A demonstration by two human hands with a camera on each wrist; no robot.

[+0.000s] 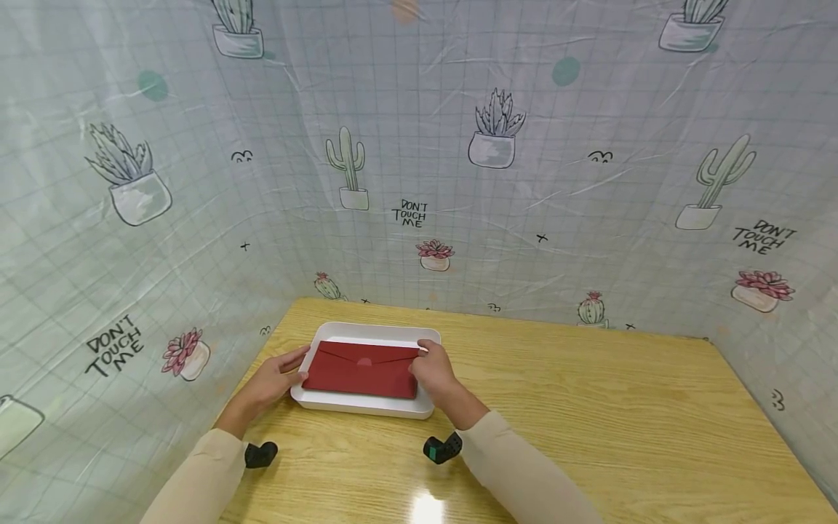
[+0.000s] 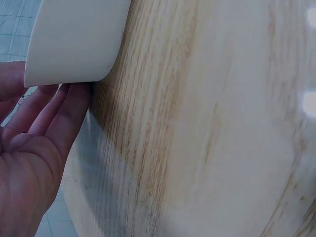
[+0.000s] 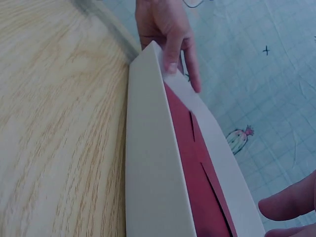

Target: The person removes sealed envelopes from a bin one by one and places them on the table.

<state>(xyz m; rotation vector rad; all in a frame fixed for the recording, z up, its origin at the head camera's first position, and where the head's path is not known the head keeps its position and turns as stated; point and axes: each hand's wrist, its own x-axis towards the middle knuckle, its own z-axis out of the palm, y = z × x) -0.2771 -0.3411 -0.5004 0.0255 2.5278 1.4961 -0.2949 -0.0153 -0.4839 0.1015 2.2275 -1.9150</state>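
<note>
A white tray [image 1: 363,407] with low walls holds a dark red envelope [image 1: 360,371] whose flap faces up. At its left end, my left hand [image 1: 271,378] grips the tray, thumb over the rim. The left wrist view shows the other fingers outside the wall and reaching under the tray's underside [image 2: 79,44]. My right hand [image 1: 435,371] holds the tray's right end, its thumb side overlapping the envelope's right edge. In the right wrist view two fingertips [image 3: 276,205] lie at the far rim; the rest of that hand is out of frame.
The tray is near the far left corner of the yellow wood-grain table [image 1: 563,407]. A hanging cloth with printed cacti [image 1: 497,218] closes off the back and both sides. Black devices [image 1: 441,449] are worn at both wrists.
</note>
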